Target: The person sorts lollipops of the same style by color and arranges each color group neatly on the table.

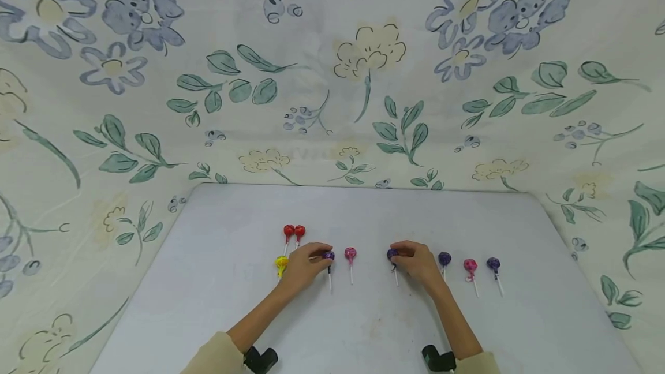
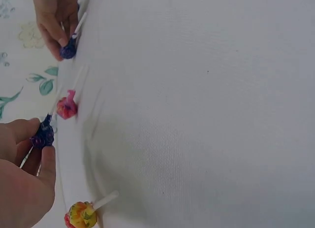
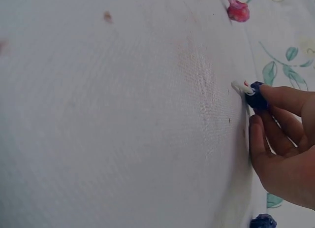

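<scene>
My left hand point(image 1: 303, 268) pinches a purple lollipop point(image 1: 329, 255) by its head between thumb and fingers, its white stick pointing toward me. In the left wrist view the same wrapped head point(image 2: 43, 135) shows between the fingertips. My right hand point(image 1: 417, 262) pinches another purple lollipop point(image 3: 256, 96) the same way, close over the white table. Between the two hands lies a pink lollipop point(image 1: 350, 253). A yellow lollipop point(image 1: 281, 264) sits just left of my left hand, partly hidden by it, with two red lollipops point(image 1: 288, 231) behind.
Right of my right hand lie a purple lollipop point(image 1: 444, 258), a pink one point(image 1: 470, 266) and another purple one point(image 1: 493, 264). The white tabletop point(image 1: 363, 328) ends at a flowered cloth point(image 1: 322, 74) behind and at the sides.
</scene>
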